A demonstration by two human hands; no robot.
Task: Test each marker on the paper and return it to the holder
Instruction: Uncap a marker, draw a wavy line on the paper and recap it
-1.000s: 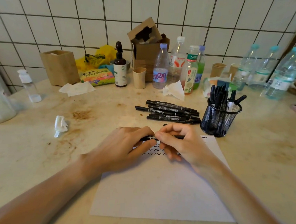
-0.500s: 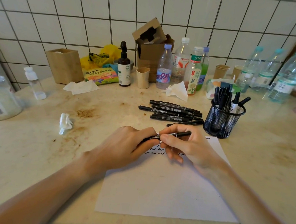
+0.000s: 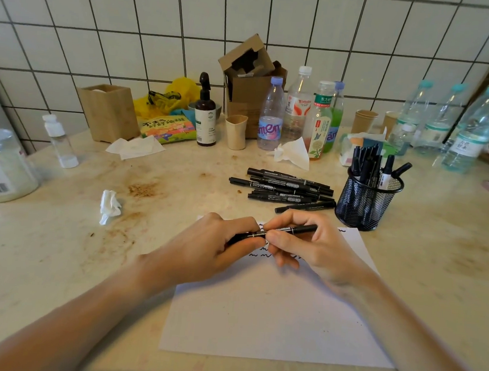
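A black marker (image 3: 289, 230) lies level between both hands above the top of the white paper (image 3: 274, 317). My left hand (image 3: 212, 249) grips its left end and my right hand (image 3: 305, 244) pinches its middle, the right end poking out past my fingers. Black squiggles (image 3: 261, 254) mark the paper under my hands. Several more black markers (image 3: 286, 189) lie in a pile behind the paper. The black mesh holder (image 3: 366, 202) stands at the paper's far right corner with several markers upright in it.
Bottles (image 3: 271, 114), a paper cup (image 3: 236, 132), a cardboard box (image 3: 250, 78) and a wooden box (image 3: 108, 112) line the tiled wall. Crumpled tissue (image 3: 109, 206) lies left of the paper, a plastic jar (image 3: 1, 165) at the far left. More water bottles (image 3: 470, 128) stand far right.
The two hands with the marker have shifted slightly and the marker has come together between them. The view has tilted a little.
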